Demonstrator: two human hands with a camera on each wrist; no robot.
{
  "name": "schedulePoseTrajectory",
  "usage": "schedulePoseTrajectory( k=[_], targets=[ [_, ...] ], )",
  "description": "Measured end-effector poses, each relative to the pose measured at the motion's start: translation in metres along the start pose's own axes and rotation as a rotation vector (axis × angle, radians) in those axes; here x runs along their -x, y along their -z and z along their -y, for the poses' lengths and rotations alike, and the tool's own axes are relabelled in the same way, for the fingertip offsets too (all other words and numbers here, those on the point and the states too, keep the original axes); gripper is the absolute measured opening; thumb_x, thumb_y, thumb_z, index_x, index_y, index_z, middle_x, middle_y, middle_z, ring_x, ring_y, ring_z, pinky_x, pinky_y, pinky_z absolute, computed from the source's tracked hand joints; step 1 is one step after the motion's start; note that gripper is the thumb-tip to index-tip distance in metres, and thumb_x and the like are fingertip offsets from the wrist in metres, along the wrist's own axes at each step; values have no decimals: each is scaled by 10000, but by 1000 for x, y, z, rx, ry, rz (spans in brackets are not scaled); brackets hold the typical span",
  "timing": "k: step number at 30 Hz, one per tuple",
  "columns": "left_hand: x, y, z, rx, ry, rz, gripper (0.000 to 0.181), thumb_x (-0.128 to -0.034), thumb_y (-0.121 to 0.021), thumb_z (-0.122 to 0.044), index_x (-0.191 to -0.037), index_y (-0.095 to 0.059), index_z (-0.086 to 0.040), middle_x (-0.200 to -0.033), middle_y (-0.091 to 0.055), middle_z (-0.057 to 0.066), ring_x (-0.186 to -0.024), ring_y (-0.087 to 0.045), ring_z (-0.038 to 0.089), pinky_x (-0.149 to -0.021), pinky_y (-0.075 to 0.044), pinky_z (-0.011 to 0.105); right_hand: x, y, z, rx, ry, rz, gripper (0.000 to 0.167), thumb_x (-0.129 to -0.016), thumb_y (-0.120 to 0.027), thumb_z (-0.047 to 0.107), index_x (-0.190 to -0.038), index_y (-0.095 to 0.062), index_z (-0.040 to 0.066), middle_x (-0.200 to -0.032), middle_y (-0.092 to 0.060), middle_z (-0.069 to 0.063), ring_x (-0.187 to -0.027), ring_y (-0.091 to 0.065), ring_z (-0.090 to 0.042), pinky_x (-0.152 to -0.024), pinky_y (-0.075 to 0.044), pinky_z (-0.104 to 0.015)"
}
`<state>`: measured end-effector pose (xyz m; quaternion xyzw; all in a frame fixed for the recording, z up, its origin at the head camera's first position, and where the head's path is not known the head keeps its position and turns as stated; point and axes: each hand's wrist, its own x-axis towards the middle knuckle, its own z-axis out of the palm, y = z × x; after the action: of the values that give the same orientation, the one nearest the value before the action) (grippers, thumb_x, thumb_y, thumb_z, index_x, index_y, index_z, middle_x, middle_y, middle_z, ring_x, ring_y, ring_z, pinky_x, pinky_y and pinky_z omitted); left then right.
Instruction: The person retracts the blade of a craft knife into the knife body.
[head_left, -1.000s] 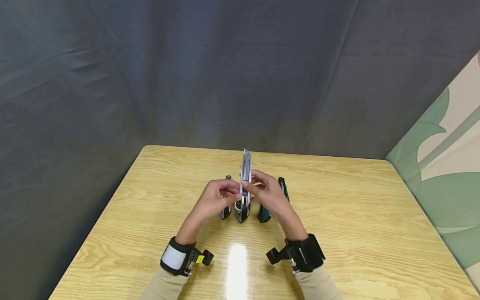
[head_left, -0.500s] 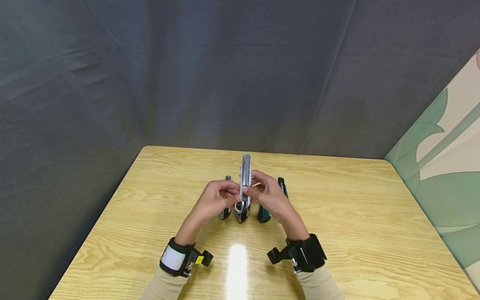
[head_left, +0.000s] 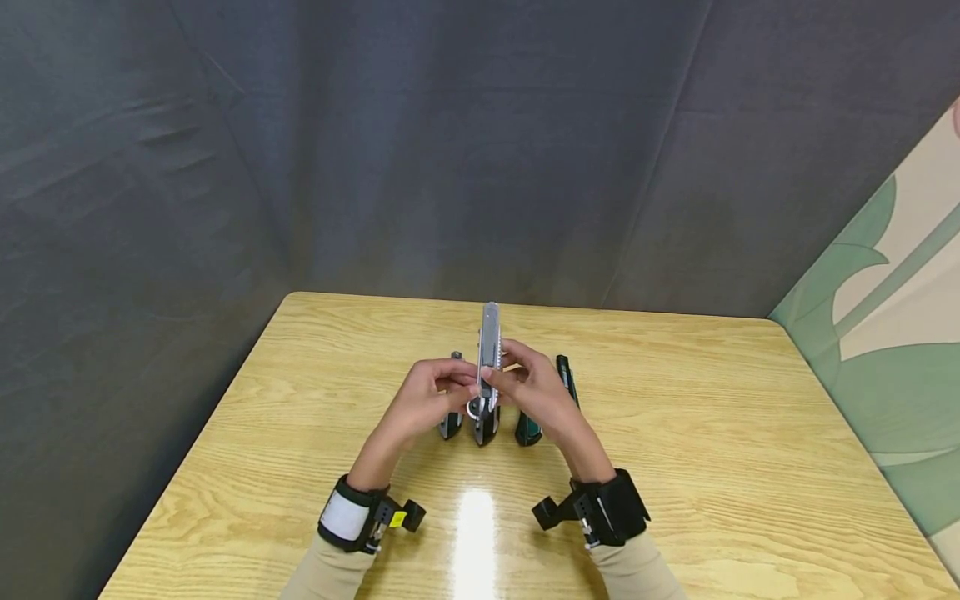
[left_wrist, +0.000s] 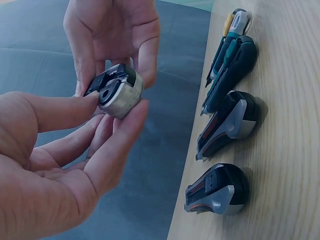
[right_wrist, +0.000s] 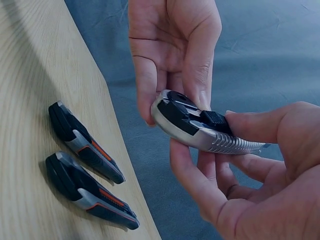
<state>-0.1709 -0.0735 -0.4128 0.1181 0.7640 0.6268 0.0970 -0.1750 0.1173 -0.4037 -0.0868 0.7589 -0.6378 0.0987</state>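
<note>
A silver metal utility knife [head_left: 490, 337] with a black slider is held up above the table, long side pointing away from me. My left hand [head_left: 429, 402] pinches its near end between thumb and fingers. My right hand [head_left: 542, 393] grips it from the other side; in the right wrist view its thumb [right_wrist: 255, 125] rests at the black slider [right_wrist: 216, 121]. No blade shows past the far tip in the head view. Below lie two grey-and-black utility knives, one at left [head_left: 451, 423] and one in the middle [head_left: 486, 427], partly hidden by the hands.
Right of these lies a green-and-black cutter [head_left: 528, 430], partly behind my right hand. Beside it is another dark green tool [head_left: 566, 375]; the left wrist view shows a yellow piece [left_wrist: 228, 24] there. The wooden table [head_left: 720, 467] ends at a grey curtain [head_left: 480, 150].
The blade tip that stuck out of the held knife's far end is no longer visible. My right thumb has shifted slightly back along the knife. The knives on the table have not moved.
</note>
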Motion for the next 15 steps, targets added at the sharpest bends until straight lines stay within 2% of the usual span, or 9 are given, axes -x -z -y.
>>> schedulePoseTrajectory(
  k=[8, 11, 15],
  targets=[
    [1, -1, -2, -38, -30, -20, 200, -925, -688, -59, -1122, -715, -62, -994, -681, 122, -844, -638, 214, -737, -621, 532, 0, 0, 0, -35, -31, -27, 300, -957, -679, 198, -1248, -648, 136, -1096, -611, -142, -895, -713, -190, -870, -591, -566],
    [1, -1, -1, -40, -29, -27, 194, -914, -696, -46, -1106, -716, -60, -984, -679, 124, -834, -632, 209, -733, -620, 534, -1, -1, -1, -29, -19, -19, 292, -952, -683, 176, -1239, -654, 136, -1087, -603, -134, -883, -708, -200, -844, -606, -541],
    [1, -1, 0, -41, -27, -11, 194, -897, -702, -28, -1091, -707, -34, -995, -685, 146, -829, -640, 212, -731, -619, 539, -1, 0, -2, 13, 4, -2, 308, -948, -675, 128, -1253, -646, 102, -1089, -585, -153, -826, -678, -214, -740, -627, -435]
  ],
)
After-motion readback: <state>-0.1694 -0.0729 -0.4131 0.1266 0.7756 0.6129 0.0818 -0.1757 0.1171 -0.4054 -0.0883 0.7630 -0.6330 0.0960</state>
